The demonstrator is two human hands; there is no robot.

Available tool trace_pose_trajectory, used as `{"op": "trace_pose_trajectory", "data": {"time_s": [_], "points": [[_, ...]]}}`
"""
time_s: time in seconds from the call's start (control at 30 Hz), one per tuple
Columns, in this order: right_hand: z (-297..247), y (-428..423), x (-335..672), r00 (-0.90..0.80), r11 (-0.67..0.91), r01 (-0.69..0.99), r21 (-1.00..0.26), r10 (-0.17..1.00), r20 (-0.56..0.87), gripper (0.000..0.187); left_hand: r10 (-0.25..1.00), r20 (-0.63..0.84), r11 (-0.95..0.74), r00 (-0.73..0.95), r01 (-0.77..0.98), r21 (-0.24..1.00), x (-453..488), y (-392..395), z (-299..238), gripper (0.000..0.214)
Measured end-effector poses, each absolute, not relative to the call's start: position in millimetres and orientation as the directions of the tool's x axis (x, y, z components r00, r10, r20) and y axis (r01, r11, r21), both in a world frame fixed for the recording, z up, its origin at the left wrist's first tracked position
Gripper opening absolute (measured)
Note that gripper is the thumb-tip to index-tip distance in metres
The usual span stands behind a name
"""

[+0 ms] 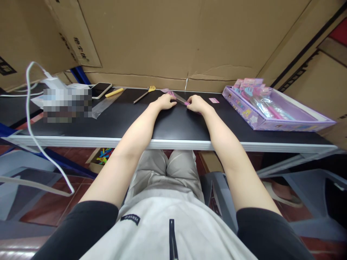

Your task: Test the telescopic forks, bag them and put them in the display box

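Both my hands rest on the black table near its far edge. My left hand and my right hand have their fingers closed on the two ends of a clear plastic bag with a pink item inside. The bag lies flat between them, its far end pointing up and left. A small pink tag lies just right of my right hand.
A purple tray box of packaged pink and blue items stands at the right. To the left lie a yellow-headed fork tool, a yellow stick, a clear bag, a phone and a white cable. Cardboard walls stand behind.
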State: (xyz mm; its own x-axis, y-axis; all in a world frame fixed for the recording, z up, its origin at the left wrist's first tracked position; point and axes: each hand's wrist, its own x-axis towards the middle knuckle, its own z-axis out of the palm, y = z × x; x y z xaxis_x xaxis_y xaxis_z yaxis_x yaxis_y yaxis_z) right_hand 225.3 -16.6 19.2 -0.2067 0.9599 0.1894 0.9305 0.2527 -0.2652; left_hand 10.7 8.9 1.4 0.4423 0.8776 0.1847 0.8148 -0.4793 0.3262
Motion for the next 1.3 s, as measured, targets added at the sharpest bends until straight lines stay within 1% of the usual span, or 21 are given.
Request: {"op": "trace_pose_trajectory", "data": {"time_s": [0.1, 0.2, 0.33, 0.63, 0.77, 0.93, 1.13, 1.2, 1.3], "points": [[14.6, -9.0, 231.7, -0.193, 0.247, 0.933, -0.263, 0.957, 0.214, 0.017, 0.888, 0.176, -0.459, 0.425, 0.837, 0.298, 13.3, 4.1, 5.6, 0.051], [12.5, -4.1, 237.1, -0.196, 0.256, 0.929, -0.266, 0.953, 0.232, 0.013, 0.880, 0.187, -0.475, 0.438, 0.833, 0.283, 14.3, 1.3, 7.8, 0.049], [15.4, -4.2, 241.0, -0.196, 0.261, 0.930, -0.259, 0.948, 0.251, 0.016, 0.873, 0.185, -0.486, 0.451, 0.834, 0.259, 15.0, -2.1, 9.7, 0.049], [30.7, -24.0, 235.7, -0.140, 0.178, 0.949, -0.260, 0.978, 0.157, 0.021, 0.879, 0.155, -0.474, 0.450, 0.856, 0.204, 17.1, -5.3, 12.8, 0.046], [34.9, -29.4, 235.2, -0.140, 0.177, 0.950, -0.258, 0.977, 0.158, 0.023, 0.877, 0.163, -0.478, 0.451, 0.853, 0.211, 16.2, -1.7, 10.9, 0.043], [40.2, -26.5, 248.6, -0.131, 0.183, 0.950, -0.252, 0.969, 0.208, 0.026, 0.879, 0.149, -0.476, 0.454, 0.852, 0.216, 18.1, -3.3, 12.0, 0.046], [50.7, -23.4, 275.7, -0.069, 0.165, 0.948, -0.272, 0.942, 0.329, 0.029, 0.891, 0.124, -0.454, 0.437, 0.863, 0.219, 20.5, -7.0, 13.8, 0.047], [57.0, -26.1, 282.1, -0.028, 0.134, 0.953, -0.273, 0.933, 0.359, 0.031, 0.892, 0.123, -0.451, 0.435, 0.866, 0.214, 20.6, -7.8, 14.2, 0.046], [70.1, -35.9, 287.3, 0.073, 0.044, 0.957, -0.287, 0.921, 0.384, 0.035, 0.889, 0.126, -0.457, 0.440, 0.866, 0.205, 20.4, -8.5, 14.3, 0.046]]}}
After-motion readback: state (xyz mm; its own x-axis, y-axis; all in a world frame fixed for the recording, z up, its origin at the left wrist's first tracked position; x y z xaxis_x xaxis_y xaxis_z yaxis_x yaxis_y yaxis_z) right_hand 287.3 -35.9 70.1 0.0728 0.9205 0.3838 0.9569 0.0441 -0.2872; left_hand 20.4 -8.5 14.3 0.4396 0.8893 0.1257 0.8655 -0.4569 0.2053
